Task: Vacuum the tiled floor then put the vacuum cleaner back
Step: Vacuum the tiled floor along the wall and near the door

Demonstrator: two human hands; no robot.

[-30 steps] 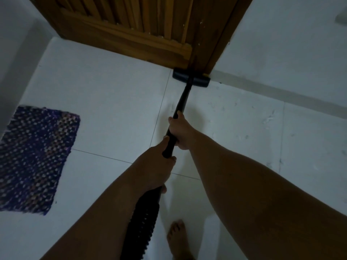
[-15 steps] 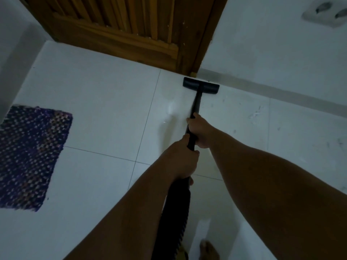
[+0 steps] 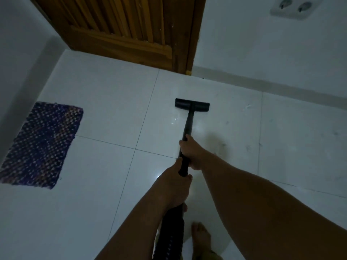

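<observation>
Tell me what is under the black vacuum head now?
The vacuum head rests flat on the white tiled floor, clear of the mat. The tile directly beneath it is covered, so any dust there cannot be seen.

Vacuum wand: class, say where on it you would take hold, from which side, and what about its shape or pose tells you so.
Grip the vacuum wand on its slim upper tube, coming from above and behind. It slants up from the floor head toward the person; the right hand and left hand already wrap it there.
</observation>
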